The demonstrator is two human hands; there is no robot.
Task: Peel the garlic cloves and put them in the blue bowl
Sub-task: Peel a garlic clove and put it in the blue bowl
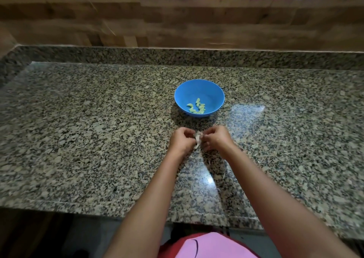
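Granite worktop [78,119] carries a blue bowl [199,98] near its middle, with peeled garlic cloves [197,108] inside. Nearer the front edge, the left hand [182,140] and right hand [215,138] pinch one garlic clove [198,139] between curled fingers, its papery skin hanging down.

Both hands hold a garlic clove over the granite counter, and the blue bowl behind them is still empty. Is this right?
Not quite. The head view shows the blue bowl already holds several peeled cloves. The rest stands: left hand and right hand hold a garlic clove over the granite counter.
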